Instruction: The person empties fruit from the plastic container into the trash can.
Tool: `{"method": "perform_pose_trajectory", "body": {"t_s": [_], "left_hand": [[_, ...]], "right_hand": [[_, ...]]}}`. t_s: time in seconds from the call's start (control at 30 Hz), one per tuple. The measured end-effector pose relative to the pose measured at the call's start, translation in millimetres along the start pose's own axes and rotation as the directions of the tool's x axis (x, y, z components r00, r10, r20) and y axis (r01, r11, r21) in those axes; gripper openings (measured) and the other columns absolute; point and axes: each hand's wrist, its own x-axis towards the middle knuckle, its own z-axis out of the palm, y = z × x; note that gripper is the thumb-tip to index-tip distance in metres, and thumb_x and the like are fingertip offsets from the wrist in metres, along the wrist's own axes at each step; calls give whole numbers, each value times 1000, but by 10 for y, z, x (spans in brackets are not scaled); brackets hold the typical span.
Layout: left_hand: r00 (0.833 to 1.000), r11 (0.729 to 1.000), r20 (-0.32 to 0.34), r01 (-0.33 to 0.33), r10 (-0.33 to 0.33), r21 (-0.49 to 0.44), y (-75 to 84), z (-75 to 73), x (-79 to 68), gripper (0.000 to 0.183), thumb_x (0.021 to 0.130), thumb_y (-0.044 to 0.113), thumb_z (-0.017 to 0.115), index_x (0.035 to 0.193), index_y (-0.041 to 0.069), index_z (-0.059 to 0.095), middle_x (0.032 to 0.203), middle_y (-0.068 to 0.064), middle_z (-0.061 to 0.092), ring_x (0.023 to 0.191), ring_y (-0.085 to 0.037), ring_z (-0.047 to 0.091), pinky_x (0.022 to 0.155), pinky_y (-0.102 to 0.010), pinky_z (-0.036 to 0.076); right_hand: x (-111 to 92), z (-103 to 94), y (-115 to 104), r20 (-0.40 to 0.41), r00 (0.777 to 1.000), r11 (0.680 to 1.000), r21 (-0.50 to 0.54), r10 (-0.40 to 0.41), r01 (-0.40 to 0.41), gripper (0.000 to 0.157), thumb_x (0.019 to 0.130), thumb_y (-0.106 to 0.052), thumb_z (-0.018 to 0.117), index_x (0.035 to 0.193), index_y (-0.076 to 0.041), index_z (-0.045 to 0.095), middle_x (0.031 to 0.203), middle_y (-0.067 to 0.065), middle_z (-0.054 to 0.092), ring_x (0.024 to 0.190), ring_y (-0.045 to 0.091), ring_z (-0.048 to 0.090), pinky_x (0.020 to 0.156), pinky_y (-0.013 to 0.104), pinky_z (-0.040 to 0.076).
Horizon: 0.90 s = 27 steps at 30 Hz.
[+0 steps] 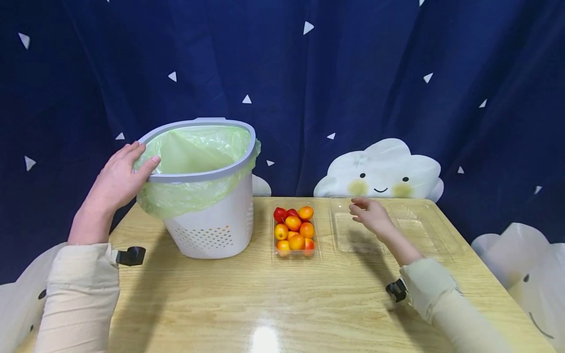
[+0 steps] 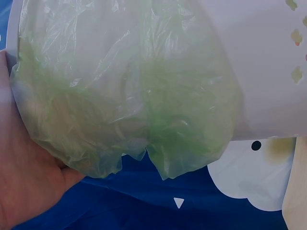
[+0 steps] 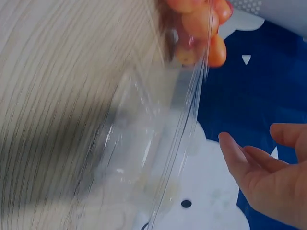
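A white trash can (image 1: 216, 230) with a grey rim and a pale green plastic liner (image 1: 194, 147) stands at the left of the table. My left hand (image 1: 119, 179) holds its rim at the left side, the thumb over the top. Part of this hand is hidden behind the liner flap (image 2: 187, 105) in the left wrist view. My right hand (image 1: 375, 215) hangs with loose fingers above a clear plastic tray (image 1: 353, 235), and nothing is in it. A small clear plastic box (image 1: 321, 240) of orange and red fruit (image 1: 293, 223) sits between the trash can and the tray.
A second clear rectangular plastic tray or lid (image 1: 415, 230) lies at the right on the wooden table (image 1: 273, 294). Behind the table hangs a dark blue curtain (image 1: 282, 59) with white triangles and smiling clouds.
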Motion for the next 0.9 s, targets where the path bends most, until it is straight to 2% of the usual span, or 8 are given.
{"method": "perform_pose_trajectory", "body": {"t_s": [0.2, 0.33, 0.57, 0.73, 0.9], "left_hand": [[1000, 1000, 1, -1, 1, -6, -4, 2, 7, 72, 94, 49, 32, 139, -7, 27, 147, -25, 19, 138, -38, 9, 109, -55, 9], [1000, 1000, 6, 2, -2, -6, -3, 10, 2, 72, 94, 49, 32, 139, -7, 27, 147, -25, 18, 138, -38, 9, 109, -55, 9], [1000, 1000, 4, 3, -3, 6, 1, 8, 2, 72, 94, 50, 31, 139, -7, 27, 147, -25, 18, 138, -38, 9, 109, -56, 9], [1000, 1000, 6, 14, -14, 3, 5, 1, 0, 72, 94, 50, 31, 140, -5, 26, 148, -23, 17, 138, -37, 8, 109, -57, 9], [1000, 1000, 9, 17, -17, 4, 8, -3, -7, 73, 94, 51, 31, 140, -5, 25, 149, -23, 16, 138, -37, 8, 108, -57, 9]], "right_hand": [[30, 195, -119, 84, 996, 986, 167, 14, -28, 46, 96, -11, 41, 133, 13, 32, 132, 32, 40, 115, 39, 49, 92, 37, 46], [50, 318, -160, 128, 992, 971, 234, 19, -49, 45, 95, -8, 41, 134, 14, 31, 132, 33, 39, 117, 41, 47, 94, 40, 45], [96, 513, -229, 163, 986, 956, 281, 37, -83, 47, 95, -7, 40, 136, 12, 27, 135, 32, 36, 122, 41, 41, 97, 42, 42], [120, 638, -242, 174, 983, 945, 309, 58, -110, 49, 95, -5, 39, 138, 12, 22, 138, 32, 31, 128, 41, 32, 102, 47, 35], [114, 744, -221, 169, 983, 967, 232, 71, -110, 51, 95, -8, 40, 138, 13, 21, 137, 34, 31, 127, 42, 33, 104, 50, 31]]}}
